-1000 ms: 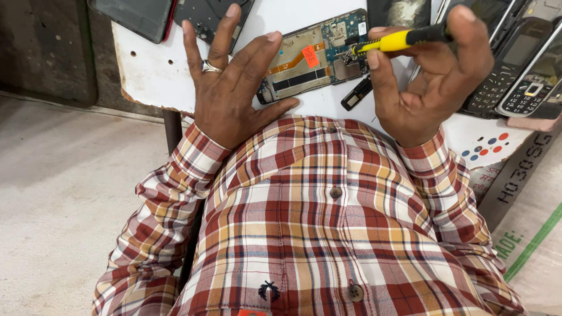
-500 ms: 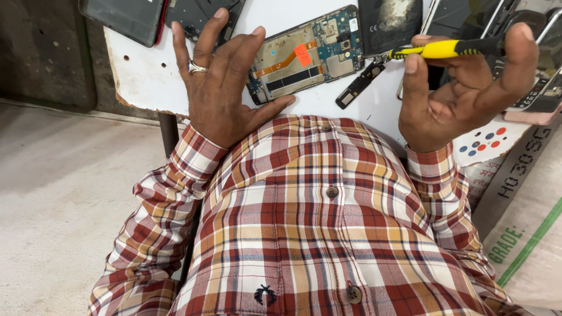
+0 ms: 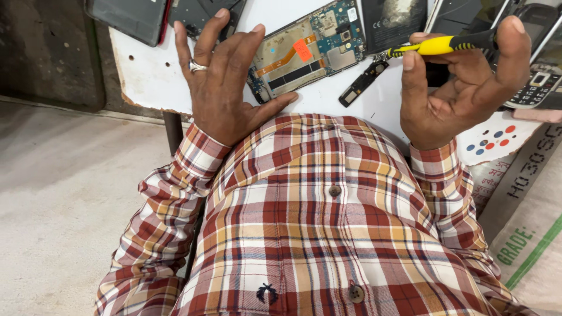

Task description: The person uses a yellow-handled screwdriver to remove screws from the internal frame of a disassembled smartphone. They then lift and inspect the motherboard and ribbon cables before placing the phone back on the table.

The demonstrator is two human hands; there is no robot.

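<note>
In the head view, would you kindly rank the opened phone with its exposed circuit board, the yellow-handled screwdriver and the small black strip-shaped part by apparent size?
1. Opened phone with exposed circuit board
2. Yellow-handled screwdriver, partly hidden by the right hand
3. Small black strip-shaped part

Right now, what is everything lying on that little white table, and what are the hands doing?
opened phone: one, circuit board bared with an orange sticker, table middle.
small black part: one, right of the opened phone.
dark phone pieces: a few, black, top left.
keypad phones: at least two, dark, far right.
white table: one, chipped edge.
screwdriver: one, yellow and black, in the right hand.
checked shirt: one, red and tan.
left hand: flat, steadying the opened phone.
right hand: grip on the screwdriver.
</note>
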